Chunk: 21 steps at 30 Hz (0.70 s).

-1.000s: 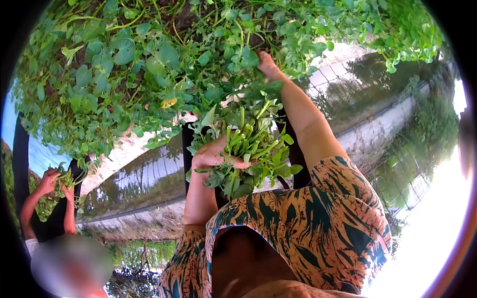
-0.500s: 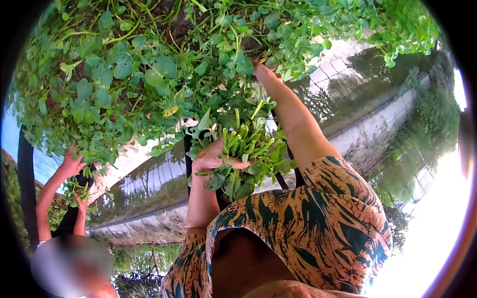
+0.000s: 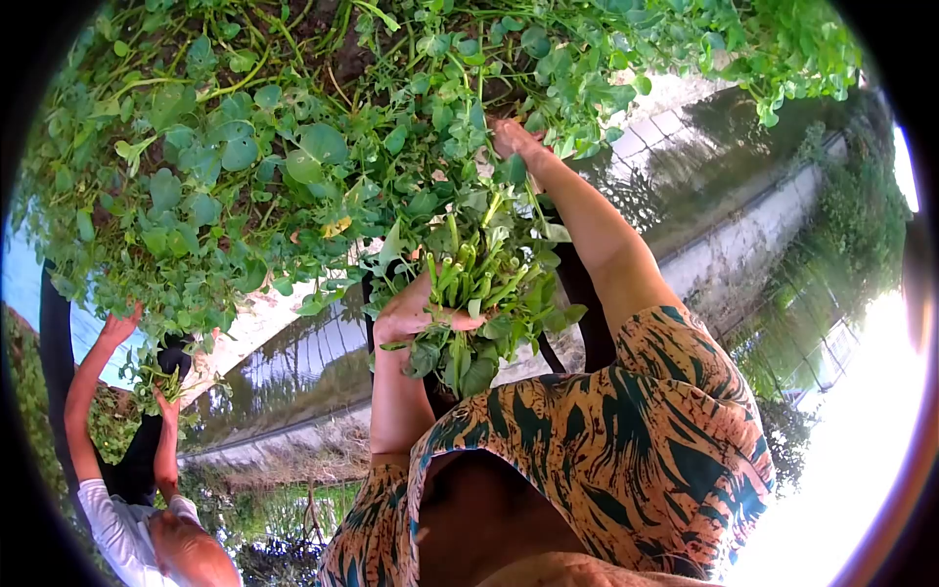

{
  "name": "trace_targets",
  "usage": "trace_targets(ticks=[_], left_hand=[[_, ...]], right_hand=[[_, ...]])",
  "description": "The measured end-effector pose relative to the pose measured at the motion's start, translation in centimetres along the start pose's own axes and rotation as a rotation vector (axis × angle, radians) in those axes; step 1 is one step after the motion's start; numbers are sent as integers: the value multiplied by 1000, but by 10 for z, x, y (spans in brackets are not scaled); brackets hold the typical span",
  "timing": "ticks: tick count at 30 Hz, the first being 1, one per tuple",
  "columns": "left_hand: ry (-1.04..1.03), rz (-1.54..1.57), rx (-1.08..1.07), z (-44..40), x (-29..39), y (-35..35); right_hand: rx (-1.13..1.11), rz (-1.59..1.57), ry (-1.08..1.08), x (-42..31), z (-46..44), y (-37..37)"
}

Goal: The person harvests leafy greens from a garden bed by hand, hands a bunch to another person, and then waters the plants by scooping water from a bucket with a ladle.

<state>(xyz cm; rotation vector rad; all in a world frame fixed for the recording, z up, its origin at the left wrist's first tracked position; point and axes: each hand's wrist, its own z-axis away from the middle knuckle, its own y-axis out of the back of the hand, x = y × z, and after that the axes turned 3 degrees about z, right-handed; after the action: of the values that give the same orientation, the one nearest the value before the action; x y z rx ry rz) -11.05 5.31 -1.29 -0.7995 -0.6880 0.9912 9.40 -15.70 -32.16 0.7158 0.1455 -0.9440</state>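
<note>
Clasping a thick bunch of greens point(image 3: 479, 284) in the left hand point(image 3: 403, 315), just in front of the patterned top point(image 3: 577, 430) and short of the growing plants point(image 3: 313, 147). Bare stem ends pointing up toward the camera, leaves spilling out around and beneath. Seemingly at the step of working among the plants with the right hand point(image 3: 514, 139) while minding the bunch with the left. Likely calling, next, for a sure hold low on a stem with the right, and for a firm left grip so as not to drop loose stems.

Closed around the stems with the left fingers, one lying across the near side. Partly hidden by leaves at the right fingertips: impossible to tell whether grasping a stem or only touching foliage.

Tucked in close to the body with the left arm, forearm upright in view from the sleeve to the bunch. Stretched farther out with the right arm, nearly straight, slanting inward to the edge of the leaves.

At the lower left, well apart, a person in a white shirt point(image 3: 122, 528), with a smaller handful of greens point(image 3: 156, 377).
</note>
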Motion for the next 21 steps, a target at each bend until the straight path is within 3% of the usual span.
trace_targets(ticks=[2,3,5,10,14,15,18,19,21], left_hand=[[185,-229,-2,-10,30,-18],[180,-257,-29,-11,27,-15],[169,-312,-83,-13,23,-9],[-67,-37,-143,-6,-19,24],[-118,-32,-107,-5,-12,17],[-64,-67,-124,-9,-7,16],[99,-177,-43,-12,14,2],[155,-211,4,-13,19,-2],[215,-194,58,-13,18,-2]], right_hand=[[-78,365,146,-34,17,40],[-65,481,189,-44,24,54],[179,34,-24,-34,32,40],[491,-688,-578,3,44,8],[726,-821,-374,20,60,-24],[810,-872,-430,14,62,-23],[1081,-1402,-588,-36,86,24],[1001,-1587,-661,-40,94,36],[983,-1332,-868,-29,110,32]])
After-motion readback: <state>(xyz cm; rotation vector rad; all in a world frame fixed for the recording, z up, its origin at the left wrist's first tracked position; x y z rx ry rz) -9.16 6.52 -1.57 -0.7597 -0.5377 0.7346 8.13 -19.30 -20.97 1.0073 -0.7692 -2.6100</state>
